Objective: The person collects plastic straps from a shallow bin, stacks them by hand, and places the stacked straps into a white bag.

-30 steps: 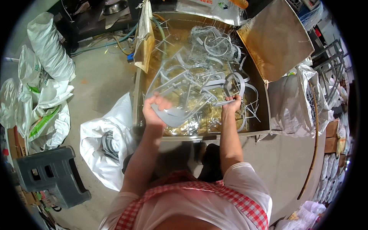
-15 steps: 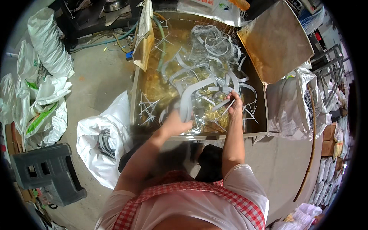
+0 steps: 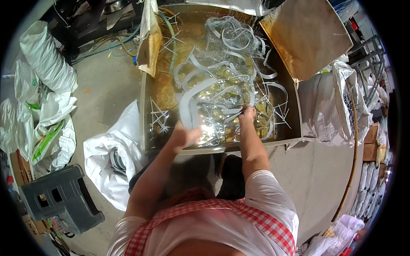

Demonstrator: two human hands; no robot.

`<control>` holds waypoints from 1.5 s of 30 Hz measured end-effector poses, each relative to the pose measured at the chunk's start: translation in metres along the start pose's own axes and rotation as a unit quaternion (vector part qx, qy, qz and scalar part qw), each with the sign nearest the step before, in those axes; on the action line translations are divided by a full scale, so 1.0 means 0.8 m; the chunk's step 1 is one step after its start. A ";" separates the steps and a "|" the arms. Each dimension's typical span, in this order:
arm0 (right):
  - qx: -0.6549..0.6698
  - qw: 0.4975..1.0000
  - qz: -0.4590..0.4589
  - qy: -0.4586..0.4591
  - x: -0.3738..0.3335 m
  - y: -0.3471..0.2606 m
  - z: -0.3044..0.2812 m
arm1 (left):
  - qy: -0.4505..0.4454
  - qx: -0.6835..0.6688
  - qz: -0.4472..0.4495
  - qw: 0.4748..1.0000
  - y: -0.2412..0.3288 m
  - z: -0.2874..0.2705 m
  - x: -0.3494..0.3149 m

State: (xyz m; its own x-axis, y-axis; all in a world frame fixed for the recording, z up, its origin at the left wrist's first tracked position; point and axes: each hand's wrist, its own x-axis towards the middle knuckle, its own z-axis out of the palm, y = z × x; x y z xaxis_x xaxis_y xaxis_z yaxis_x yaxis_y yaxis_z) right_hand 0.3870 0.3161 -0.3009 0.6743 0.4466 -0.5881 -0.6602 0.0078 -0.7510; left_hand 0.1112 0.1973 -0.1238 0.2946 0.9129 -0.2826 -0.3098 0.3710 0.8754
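In front of me is a metal tank (image 3: 146, 128) of shallow, yellowish water. Curved pale-grey plastic strips (image 3: 195, 91) rise from my left hand (image 3: 187, 135), which is closed round their lower ends near the tank's front edge and blurred by motion. My right hand (image 3: 247, 112) is closed in a pinch on a short grey strip (image 3: 232, 112) over the water; its fingertips are partly hidden. More looped strips (image 3: 235, 36) lie in the water at the back, where it splashes. Thin white star-shaped sprues (image 3: 159, 116) rest at the left side of the tank.
Left of the tank stands an open white sack (image 3: 96, 155) with grey curved pieces inside. A dark plastic step stool (image 3: 60, 194) is beyond it. A stained board (image 3: 305, 38) leans over the tank's right rim, near large sacks (image 3: 322, 111) and a long stick (image 3: 353, 149).
My left hand has swung left with the curved strips. The right hand has moved left and slightly lower, still gripping a strip. The view has shifted slightly.
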 end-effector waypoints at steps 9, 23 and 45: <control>-0.011 0.977 0.182 -0.112 0.056 0.036 -0.017 | -0.019 0.098 -0.007 0.995 0.002 0.012 -0.004; 0.106 0.954 0.187 -0.208 0.045 0.020 0.021 | 0.018 0.155 -0.051 0.986 0.000 0.004 -0.006; -0.457 0.684 -0.244 -0.513 -0.198 -0.213 0.094 | 0.149 0.302 0.173 0.926 0.018 0.033 -0.003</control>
State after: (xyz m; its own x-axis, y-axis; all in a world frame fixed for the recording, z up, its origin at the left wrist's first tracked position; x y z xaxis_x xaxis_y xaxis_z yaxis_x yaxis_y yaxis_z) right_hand 0.3677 0.3112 -0.0574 -0.1557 0.9873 -0.0322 0.3605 0.0265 -0.9324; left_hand 0.1302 0.1962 -0.1000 -0.0173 0.9991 0.0397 0.2492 -0.0342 0.9678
